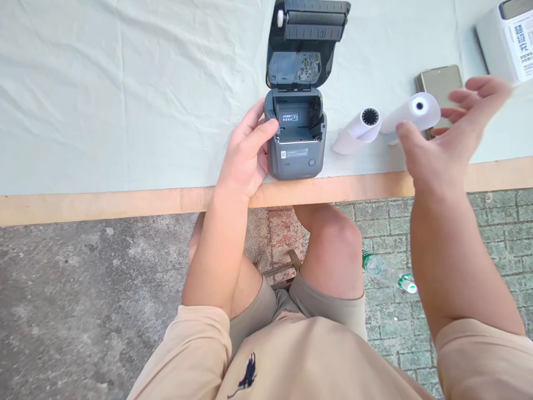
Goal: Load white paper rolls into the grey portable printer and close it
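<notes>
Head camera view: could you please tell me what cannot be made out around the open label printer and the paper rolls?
- Right hand: motion-blurred, so its grip on the paper roll is unclear.
- Printer: the label text is too small to read, and the left hand covers its left side.
- Phone: partly hidden behind the held roll and fingers.
- White box: cut off by the right edge.
- Second roll: its far end is blurred.
</notes>
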The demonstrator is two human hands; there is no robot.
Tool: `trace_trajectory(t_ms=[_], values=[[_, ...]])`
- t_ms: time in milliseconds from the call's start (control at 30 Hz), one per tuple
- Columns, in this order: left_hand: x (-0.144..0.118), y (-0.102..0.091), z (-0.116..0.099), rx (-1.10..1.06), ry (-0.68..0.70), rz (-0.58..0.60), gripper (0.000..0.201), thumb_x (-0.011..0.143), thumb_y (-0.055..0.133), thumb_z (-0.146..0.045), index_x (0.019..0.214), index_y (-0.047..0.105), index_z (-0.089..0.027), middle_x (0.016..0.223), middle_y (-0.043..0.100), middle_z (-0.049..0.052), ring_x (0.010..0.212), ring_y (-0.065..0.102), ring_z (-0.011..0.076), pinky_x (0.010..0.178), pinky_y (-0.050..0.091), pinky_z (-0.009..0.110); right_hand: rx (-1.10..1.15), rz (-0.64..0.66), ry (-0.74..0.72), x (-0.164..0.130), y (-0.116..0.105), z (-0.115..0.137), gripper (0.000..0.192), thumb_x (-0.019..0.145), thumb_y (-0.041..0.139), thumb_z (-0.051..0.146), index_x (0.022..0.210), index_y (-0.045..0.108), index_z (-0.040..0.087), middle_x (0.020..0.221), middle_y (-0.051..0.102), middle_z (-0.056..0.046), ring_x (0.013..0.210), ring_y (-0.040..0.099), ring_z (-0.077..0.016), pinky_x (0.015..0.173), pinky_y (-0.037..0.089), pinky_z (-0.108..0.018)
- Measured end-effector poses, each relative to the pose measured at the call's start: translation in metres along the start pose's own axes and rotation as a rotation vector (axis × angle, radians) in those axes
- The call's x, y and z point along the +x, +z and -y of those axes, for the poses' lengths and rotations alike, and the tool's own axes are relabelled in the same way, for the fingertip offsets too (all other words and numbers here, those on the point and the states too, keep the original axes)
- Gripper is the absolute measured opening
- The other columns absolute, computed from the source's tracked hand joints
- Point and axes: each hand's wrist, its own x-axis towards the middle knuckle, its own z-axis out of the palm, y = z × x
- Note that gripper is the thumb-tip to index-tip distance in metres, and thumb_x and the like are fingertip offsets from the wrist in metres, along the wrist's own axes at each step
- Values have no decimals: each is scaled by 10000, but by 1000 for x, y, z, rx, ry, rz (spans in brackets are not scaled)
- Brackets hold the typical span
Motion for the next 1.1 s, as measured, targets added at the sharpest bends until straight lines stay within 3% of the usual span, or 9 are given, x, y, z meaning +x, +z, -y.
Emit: trace_trajectory(t_ms=[67, 133, 300, 400, 533, 633, 700, 933, 1100], values=[[0, 0, 0, -6, -3, 1, 296, 841, 579, -311, 1134, 582, -268, 1048, 674, -1, 1256, 530, 221, 1023, 490, 321, 47, -5, 127, 8, 11, -9, 594, 508, 760, 120, 998, 467, 285, 876, 585, -26, 740, 544, -194, 650, 393, -351], [0, 0, 0, -1, -5, -7, 312, 828, 598, -326, 1136, 583, -279, 1058, 674, -5, 1261, 525, 228, 1017, 494, 324, 100, -45, 105, 12, 20, -15, 456, 536, 725, 107, 902, 507, 271, 744, 563, 0, 659, 513, -176, 651, 382, -348], [-1, 0, 0, 10, -10, -4, 301, 851, 557, -298, 1150, 571, -271, 1056, 665, -7, 1268, 516, 230, 1004, 504, 332, 490, -186, -110, 16, 19, -1, 273, 546, 735, 185, 734, 548, 247, 774, 503, 5, 646, 468, -132, 617, 359, -325], [-1, 0, 0, 24, -6, 1, 295, 865, 541, -306, 1156, 564, -264, 1050, 663, -8, 1291, 491, 234, 1020, 498, 345, 609, -73, -300, 12, 10, 35, 250, 598, 762, 398, 782, 643, 277, 813, 554, -2, 710, 518, -162, 645, 382, -346], [0, 0, 2, -34, 33, 15, 244, 835, 589, -287, 1080, 591, -289, 1008, 670, -26, 1260, 505, 249, 1016, 505, 371, 364, 324, -499, 5, 8, 95, 332, 756, 640, 340, 1039, 677, 169, 1057, 636, -90, 955, 596, -243, 810, 465, -369], [-1, 1, 2, -82, 44, 28, 229, 833, 591, -239, 1052, 589, -306, 974, 673, -31, 1249, 508, 253, 1021, 503, 387, 102, 451, -673, 7, 20, 123, 267, 767, 594, 254, 1011, 668, 174, 994, 665, -71, 922, 605, -217, 780, 471, -332], [-2, 2, 1, -86, 36, 22, 238, 872, 532, -213, 1104, 560, -256, 981, 660, -26, 1287, 488, 242, 1072, 461, 393, -101, 537, -677, 11, 31, 130, 282, 747, 562, 215, 1013, 653, 222, 1018, 663, -48, 901, 606, -220, 760, 454, -341], [-1, 3, 0, -47, 13, -19, 232, 884, 521, -240, 1106, 581, -270, 1039, 646, -15, 1297, 485, 237, 1062, 450, 340, -340, 635, -660, 17, 47, 129, 325, 753, 506, 210, 1071, 566, 234, 955, 654, -45, 817, 600, -250, 788, 410, -402], [-2, 4, 0, -49, 29, -12, 226, 892, 506, -229, 1106, 573, -251, 1028, 652, -18, 1262, 516, 229, 1075, 451, 378, -258, 596, -691, 13, 44, 124, 110, 772, 542, 214, 839, 625, 240, 1048, 656, -10, 918, 579, -252, 795, 408, -404]])
